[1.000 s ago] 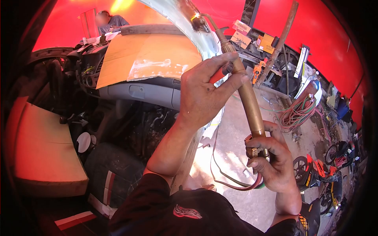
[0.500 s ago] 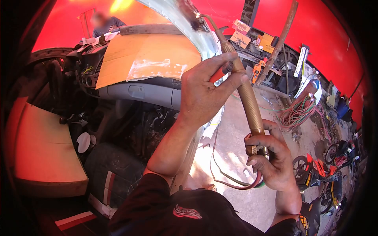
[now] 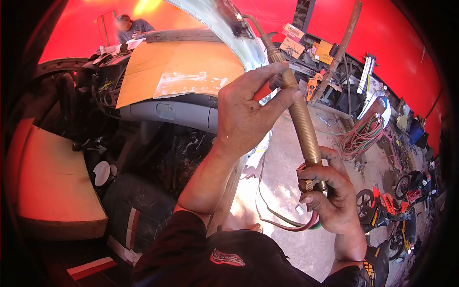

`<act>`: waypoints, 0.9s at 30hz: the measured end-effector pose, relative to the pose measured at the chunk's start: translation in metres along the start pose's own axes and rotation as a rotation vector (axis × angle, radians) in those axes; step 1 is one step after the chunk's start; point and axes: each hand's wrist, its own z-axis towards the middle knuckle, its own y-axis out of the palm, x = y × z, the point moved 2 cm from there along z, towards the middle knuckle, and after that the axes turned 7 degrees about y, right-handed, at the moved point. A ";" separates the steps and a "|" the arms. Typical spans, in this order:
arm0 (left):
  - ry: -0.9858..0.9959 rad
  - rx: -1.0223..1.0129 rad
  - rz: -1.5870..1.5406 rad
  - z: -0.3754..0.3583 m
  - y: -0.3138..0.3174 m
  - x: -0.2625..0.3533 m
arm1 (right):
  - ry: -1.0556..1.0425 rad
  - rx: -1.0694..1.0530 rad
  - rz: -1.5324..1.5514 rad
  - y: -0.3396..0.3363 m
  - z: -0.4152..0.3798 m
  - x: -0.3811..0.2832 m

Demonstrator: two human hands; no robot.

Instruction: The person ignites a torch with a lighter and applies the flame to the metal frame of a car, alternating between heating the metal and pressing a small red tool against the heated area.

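A brass gas torch [image 3: 304, 125] slants up to the left, and its bent thin tip [image 3: 252, 20] ends close to a scorched patch on the pale metal car pillar [image 3: 210, 14]. My left hand [image 3: 246, 112] is closed around a red lighter [image 3: 268, 88], with thumb and fingers against the torch's upper handle. Lower down, my right hand [image 3: 337, 196] is closed around the torch's base, fingers at the brass valve knobs [image 3: 304, 179]. A red and a green hose [image 3: 291, 225] run from the base below it.
Cardboard [image 3: 191, 67] covers the dashboard above a grey glovebox [image 3: 167, 111]. Coiled hoses [image 3: 361, 136] lie on the concrete floor to the right, near a rusty pole [image 3: 337, 52]. Boxes [image 3: 292, 40] stand behind. Another person [image 3: 134, 29] is at the far left.
The small bright glow at the torch tip is gone. My right fingers have shifted slightly at the valve knobs. The other person's head has moved a little.
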 end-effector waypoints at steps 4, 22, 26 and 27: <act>-0.006 -0.009 0.004 0.001 -0.001 0.001 | 0.005 0.002 0.016 0.001 0.000 0.000; 0.012 -0.019 -0.021 0.001 -0.001 -0.002 | 0.018 0.006 0.036 0.001 0.000 -0.002; 0.011 -0.022 -0.008 0.001 -0.001 -0.002 | 0.015 0.006 0.015 0.001 0.000 -0.002; 0.007 -0.018 -0.015 0.001 -0.001 -0.002 | 0.013 0.005 0.013 0.001 0.000 -0.002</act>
